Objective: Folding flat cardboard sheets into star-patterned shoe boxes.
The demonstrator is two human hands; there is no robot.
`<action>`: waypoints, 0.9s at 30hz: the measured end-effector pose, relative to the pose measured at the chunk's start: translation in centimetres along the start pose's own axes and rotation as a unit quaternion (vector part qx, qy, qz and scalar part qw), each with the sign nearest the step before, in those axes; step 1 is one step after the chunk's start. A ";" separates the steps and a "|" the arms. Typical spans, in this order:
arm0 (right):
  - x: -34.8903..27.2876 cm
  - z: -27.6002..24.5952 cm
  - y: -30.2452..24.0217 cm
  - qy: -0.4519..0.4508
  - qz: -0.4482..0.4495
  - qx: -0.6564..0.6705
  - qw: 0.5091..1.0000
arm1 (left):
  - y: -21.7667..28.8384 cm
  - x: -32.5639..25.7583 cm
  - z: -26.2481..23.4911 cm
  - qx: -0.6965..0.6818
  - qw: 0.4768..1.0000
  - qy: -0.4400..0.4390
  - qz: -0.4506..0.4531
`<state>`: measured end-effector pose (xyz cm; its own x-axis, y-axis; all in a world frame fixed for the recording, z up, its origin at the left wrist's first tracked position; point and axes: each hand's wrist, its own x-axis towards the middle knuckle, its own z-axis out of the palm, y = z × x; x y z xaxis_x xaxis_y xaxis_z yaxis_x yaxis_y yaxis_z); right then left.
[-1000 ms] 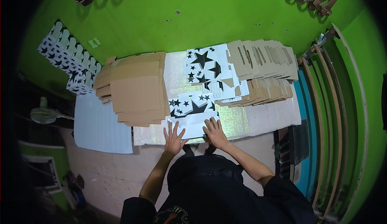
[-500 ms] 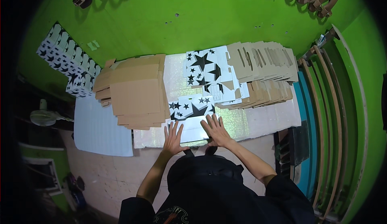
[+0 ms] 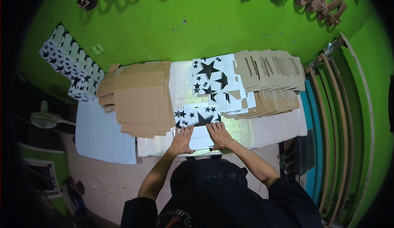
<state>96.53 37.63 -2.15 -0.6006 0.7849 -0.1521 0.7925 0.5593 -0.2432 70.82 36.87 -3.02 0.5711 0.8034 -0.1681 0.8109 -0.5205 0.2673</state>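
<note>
right now both my hands lie flat on the star-printed box blank (image 3: 197, 125) that sits on the glittery sheet (image 3: 238, 129) just in front of me. my left hand (image 3: 182, 140) has its fingers spread and pressed down on the white lower panel near its left edge; my right hand (image 3: 219, 135) does the same near the middle, fingers splayed and pointing away from me. neither hand grips anything; they are open, palm down, holding the card flat. this blank looks unfolded yet, or only at its first crease, so i judge the shaping of this one has barely begun.

just to my left lies a white sheet (image 3: 104, 137), bare on top. beyond it and beside my left hand is a thick stack of plain brown cardboard blanks (image 3: 139, 101), flat, touching the edge of the card i press. straight ahead, past my fingers, more star-printed blanks (image 3: 211, 78) lie overlapping, and to the right a long fanned pile of tan flat blanks (image 3: 271, 74) runs toward the wooden hoops (image 3: 332, 117). that much flat stock suggests most of the work is left.

far left, on the green floor (image 3: 172, 31), a double row of star-printed boxes (image 3: 72, 66) stands packed together; these seem finished. sandals (image 3: 320, 2) line the far edge.
</note>
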 end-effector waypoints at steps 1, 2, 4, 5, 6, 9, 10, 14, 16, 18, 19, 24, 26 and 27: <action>0.0 -0.1 -0.1 0.004 0.000 -0.004 1.000 | 0.0 0.1 0.0 0.006 1.000 -0.001 0.004; 0.0 -0.3 -0.1 -0.027 0.006 -0.001 1.000 | -0.1 0.0 0.0 0.001 1.000 -0.005 0.006; -0.1 -0.7 -0.2 -0.063 0.002 -0.002 0.998 | -0.6 -0.6 0.1 -0.015 0.999 -0.028 0.013; -0.6 -1.0 0.0 -0.056 -0.006 -0.011 0.998 | -0.6 -0.8 -0.5 0.000 0.999 -0.041 0.027; -0.9 -1.4 0.6 -0.062 -0.002 -0.009 0.998 | -0.8 -1.1 -1.2 0.016 0.998 -0.054 0.041; -1.8 -1.6 2.1 -0.054 -0.003 -0.004 0.999 | -2.4 -2.6 -2.2 0.028 0.996 -0.073 0.046; -1.7 -1.0 2.5 -0.035 -0.013 0.016 0.999 | -3.6 -3.0 -1.5 0.000 0.996 -0.068 0.058; -1.0 -1.9 2.2 -0.058 -0.024 0.025 0.998 | -5.2 -2.8 -0.4 -0.066 0.994 -0.038 0.073; -1.5 -1.8 2.5 -0.058 -0.020 0.026 0.998 | -4.5 -2.9 -1.4 -0.062 0.994 -0.043 0.079; -2.1 -1.8 3.2 -0.048 0.014 0.060 0.997 | -4.3 -3.0 -1.7 -0.058 0.993 -0.049 0.085; -1.8 -1.4 3.5 -0.004 0.057 0.047 0.997 | -4.5 -3.0 -1.6 -0.091 0.996 -0.004 0.014; -0.7 -1.1 4.5 0.089 0.220 0.002 0.971 | -5.1 -1.7 -0.9 -0.084 0.948 0.104 -0.289; 0.7 -0.6 3.5 0.075 0.228 -0.015 0.971 | -5.7 -1.4 1.3 -0.057 0.936 0.155 -0.312; 1.0 0.1 3.5 0.084 0.238 -0.016 0.967 | -5.0 -0.4 1.6 -0.063 0.930 0.142 -0.332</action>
<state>98.66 40.33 -3.28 -0.1423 0.9865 -0.0807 0.9797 0.1287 -0.1537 66.75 38.65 -5.77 -0.1221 0.9890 -0.0830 0.9413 0.1419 0.3062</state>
